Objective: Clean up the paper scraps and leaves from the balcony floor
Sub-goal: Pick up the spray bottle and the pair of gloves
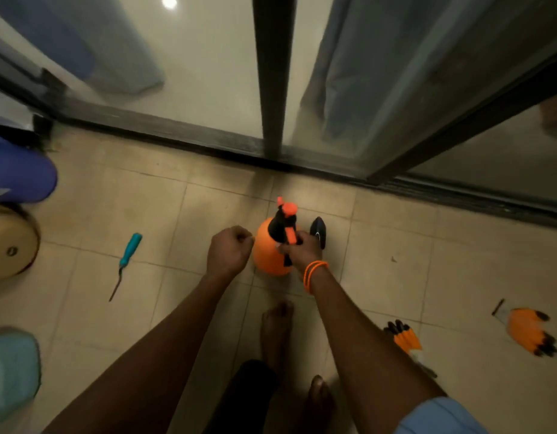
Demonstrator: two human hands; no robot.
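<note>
On the beige tiled balcony floor [396,239] little litter shows: one small dark scrap [393,260] lies on a tile to the right, well apart from both hands, and dark debris [50,145] sits in the far-left corner by the door track; whether either is leaf or paper is too small to tell.

The right hand [302,250] has its fingers curled round the black-and-orange pump handle of a round orange plastic sprayer bottle [269,255]. The left hand [230,249] hovers just beside the bottle, fingers closed in a loose fist; whether it pinches something small cannot be told.

Risks, as I judge them: the bottle hangs from its handle alone, so a swing could bump the glass sliding door [333,89]. A teal-handled screwdriver [127,261] and two orange work gloves [529,332] lie loose near the bare feet [277,333], so a careless step could hurt or slip. Any leaked water would paste scraps to the tiles.
</note>
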